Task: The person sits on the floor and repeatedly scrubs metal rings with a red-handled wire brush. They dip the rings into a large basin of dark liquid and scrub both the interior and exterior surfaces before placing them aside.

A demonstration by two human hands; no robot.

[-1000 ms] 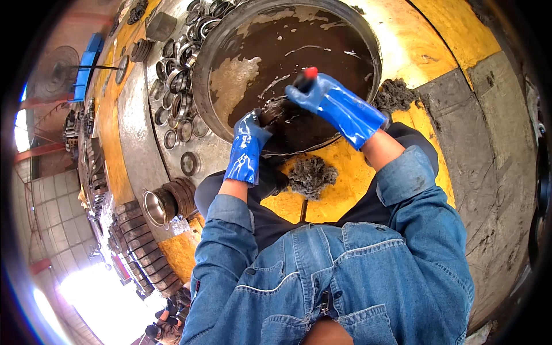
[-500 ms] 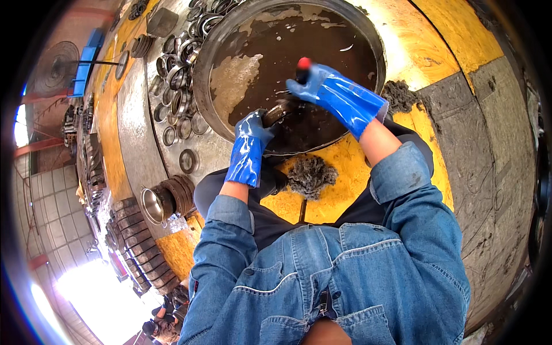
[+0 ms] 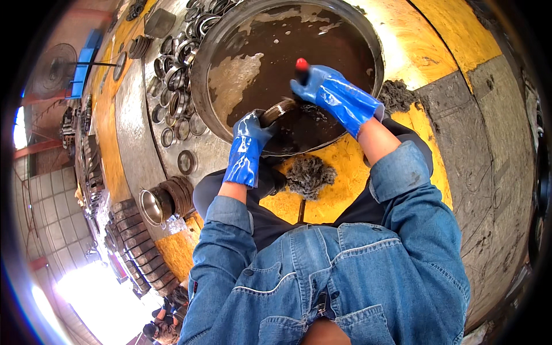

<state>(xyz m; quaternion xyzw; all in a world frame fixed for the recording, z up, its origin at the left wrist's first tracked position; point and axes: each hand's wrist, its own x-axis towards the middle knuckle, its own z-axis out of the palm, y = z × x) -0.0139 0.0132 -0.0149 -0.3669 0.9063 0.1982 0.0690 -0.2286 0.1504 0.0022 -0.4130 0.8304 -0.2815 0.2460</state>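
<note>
My left hand (image 3: 249,133), in a wet blue rubber glove, is closed around a metal ring (image 3: 278,111) at the near side of a wide round basin (image 3: 200,103). Dark liquid (image 3: 305,49) with pale patches of foam lies in the basin. My right hand (image 3: 315,84), gloved likewise, grips a tool with a red-tipped black handle (image 3: 302,65) above the liquid. The tool's working end is dark and blurred beside the ring, so its kind is unclear.
Many similar metal rings (image 3: 176,99) lie left of the basin. A stack of larger rings (image 3: 176,196) stands near my left knee. Grey fibre clumps lie between my legs (image 3: 310,177) and right of the basin (image 3: 397,96). Another person (image 3: 164,328) is at lower left.
My right hand and the red-tipped tool have shifted slightly relative to the ring. The ring shows a little more of its outer face; both hands keep their grip.
</note>
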